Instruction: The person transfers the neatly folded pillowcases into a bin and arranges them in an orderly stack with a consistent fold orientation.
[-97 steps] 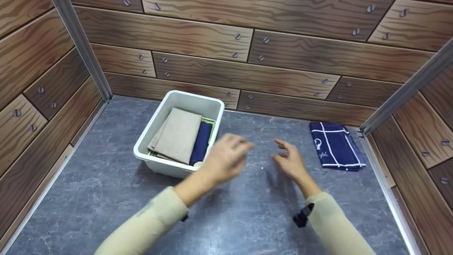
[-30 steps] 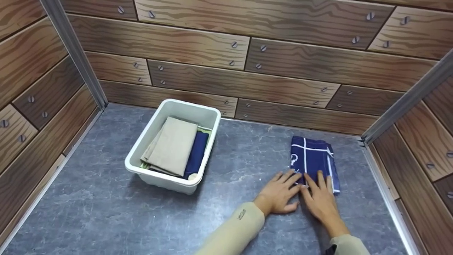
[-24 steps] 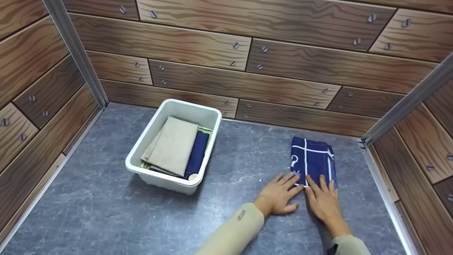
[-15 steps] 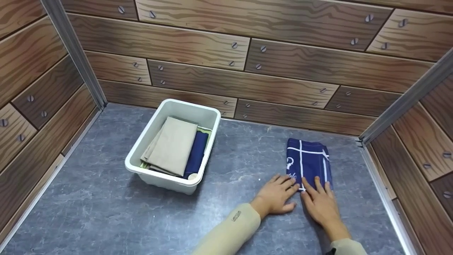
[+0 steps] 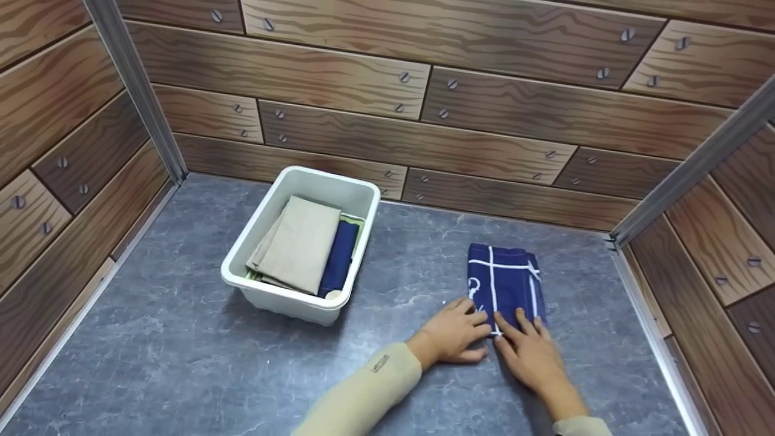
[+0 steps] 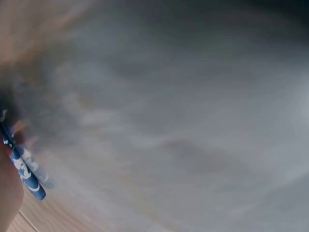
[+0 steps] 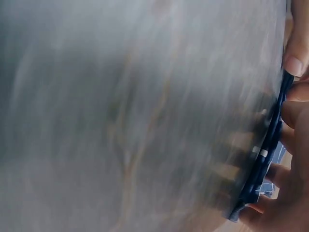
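A navy folded cloth (image 5: 511, 290) with white lines and white lettering lies flat on the grey marbled surface, right of centre in the head view. At its near left corner rests my left hand (image 5: 451, 332), fingertips on the cloth's edge and thumb apart on the surface. My right hand (image 5: 530, 357) presses the near edge with spread, fairly straight fingers. In the right wrist view the cloth's dark layered edge (image 7: 265, 150) runs beside several fingers. The left wrist view catches only a bit of the patterned cloth edge (image 6: 26, 174) at far left.
A white plastic bin (image 5: 254, 280) stands left of the hands. Inside it lie a beige folded cloth (image 5: 300, 242), a navy roll-like cloth (image 5: 340, 257) and something green. Wood-patterned walls (image 5: 502, 115) with metal corner strips enclose the surface at back and sides.
Both hands came from beside the bin to the navy cloth. The cloth has since slid left and toward me under the fingers, away from the right wall. The bin stays in place.
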`<state>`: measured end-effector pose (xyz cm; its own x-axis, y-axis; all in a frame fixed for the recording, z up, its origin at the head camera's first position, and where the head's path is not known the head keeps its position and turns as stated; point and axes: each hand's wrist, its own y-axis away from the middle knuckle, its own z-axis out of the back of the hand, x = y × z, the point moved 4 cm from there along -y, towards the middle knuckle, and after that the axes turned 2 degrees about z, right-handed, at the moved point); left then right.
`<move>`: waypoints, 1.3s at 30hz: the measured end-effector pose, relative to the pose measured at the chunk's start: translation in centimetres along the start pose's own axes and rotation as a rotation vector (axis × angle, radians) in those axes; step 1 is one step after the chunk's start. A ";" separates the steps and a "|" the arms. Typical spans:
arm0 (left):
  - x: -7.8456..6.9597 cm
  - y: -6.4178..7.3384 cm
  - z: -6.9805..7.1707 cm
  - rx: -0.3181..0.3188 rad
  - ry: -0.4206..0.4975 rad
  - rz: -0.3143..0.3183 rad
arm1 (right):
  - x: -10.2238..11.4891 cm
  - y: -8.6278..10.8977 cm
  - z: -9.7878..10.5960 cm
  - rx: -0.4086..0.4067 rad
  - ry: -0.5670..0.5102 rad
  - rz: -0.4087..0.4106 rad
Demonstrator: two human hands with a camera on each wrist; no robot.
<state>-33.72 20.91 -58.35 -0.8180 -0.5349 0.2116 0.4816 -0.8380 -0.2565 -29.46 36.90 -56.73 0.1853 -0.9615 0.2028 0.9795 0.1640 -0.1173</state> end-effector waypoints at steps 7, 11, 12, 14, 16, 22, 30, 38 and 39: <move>0.1 1.1 0.0 -0.078 0.003 -0.026 | 0.6 0.4 -0.6 -0.025 0.024 -0.007; 0.4 1.6 0.1 -0.128 0.046 -0.043 | 1.1 0.6 -0.8 -0.049 0.022 0.000; 0.5 1.7 0.1 -0.129 0.065 -0.040 | 1.3 0.6 -0.9 -0.049 0.020 0.004; 0.8 2.1 0.1 -0.127 0.107 -0.033 | 1.7 0.7 -1.1 -0.048 0.016 0.011; 1.0 2.4 0.1 -0.112 0.141 -0.023 | 2.1 0.7 -1.2 -0.050 0.009 0.022; 1.2 2.8 0.2 -0.082 0.154 -0.003 | 2.7 0.9 -1.1 -0.070 0.002 0.045; 1.3 3.4 0.8 -0.092 0.145 -0.005 | 2.6 0.4 -0.8 -0.049 -0.044 0.067; 1.4 4.6 1.2 -0.118 0.149 0.012 | 3.4 0.0 -1.6 -0.039 -0.073 0.078; 1.4 4.7 1.3 -0.120 0.144 0.019 | 3.7 -0.1 -1.6 -0.042 -0.071 0.082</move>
<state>-32.20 16.03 -58.04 -0.8498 -0.5223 0.0708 0.4634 -0.8044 -0.3717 -28.98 32.98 -57.51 0.2714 -0.9269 0.2594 0.9568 0.2306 -0.1771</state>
